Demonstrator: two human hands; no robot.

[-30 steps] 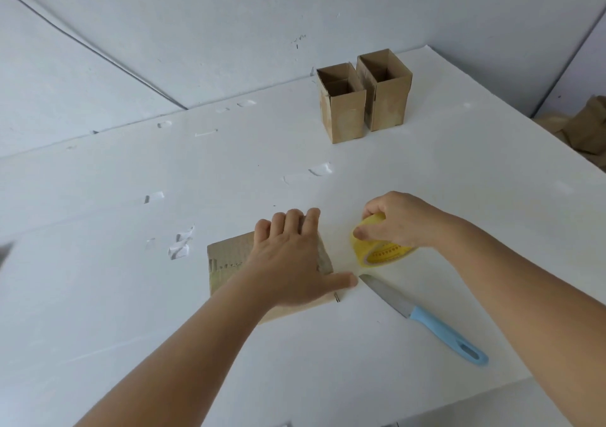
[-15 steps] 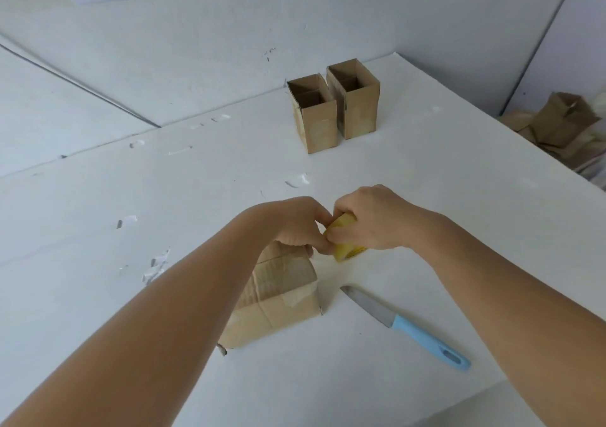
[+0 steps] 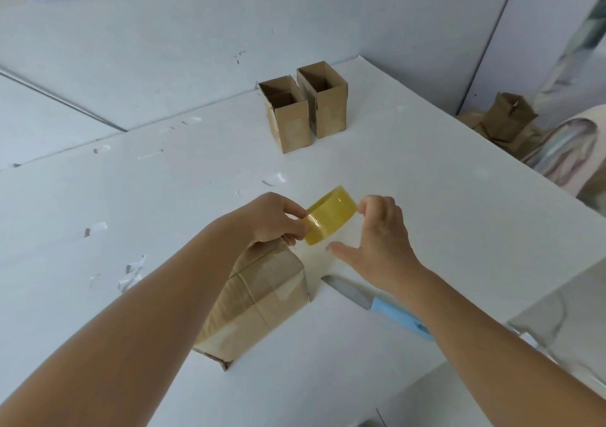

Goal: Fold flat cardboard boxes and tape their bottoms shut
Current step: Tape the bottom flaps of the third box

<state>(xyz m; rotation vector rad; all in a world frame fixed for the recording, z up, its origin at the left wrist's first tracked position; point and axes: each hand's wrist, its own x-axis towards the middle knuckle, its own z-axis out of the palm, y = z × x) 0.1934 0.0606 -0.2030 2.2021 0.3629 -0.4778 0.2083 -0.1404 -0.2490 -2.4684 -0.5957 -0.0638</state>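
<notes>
A folded cardboard box (image 3: 259,302) stands on the white table (image 3: 426,203) with its taped flaps facing up, just below my hands. Above its far edge I hold a yellow tape roll (image 3: 331,215) in the air. My left hand (image 3: 273,218) pinches the roll's left side, where the tape end seems to be. My right hand (image 3: 377,239) grips the roll from the right, fingertips on its upper rim and thumb under its lower edge. Two folded boxes (image 3: 303,110) stand upright and open at the back of the table.
A knife with a blue handle (image 3: 377,305) lies on the table right of the box, partly under my right forearm. Scraps of tape (image 3: 131,272) are stuck on the table's left part. Crumpled cardboard (image 3: 505,124) lies beyond the table's right edge.
The box went from flat under my left palm to standing with its taped side up. My left hand left the box and joined the right on the tape roll, which rose off the table.
</notes>
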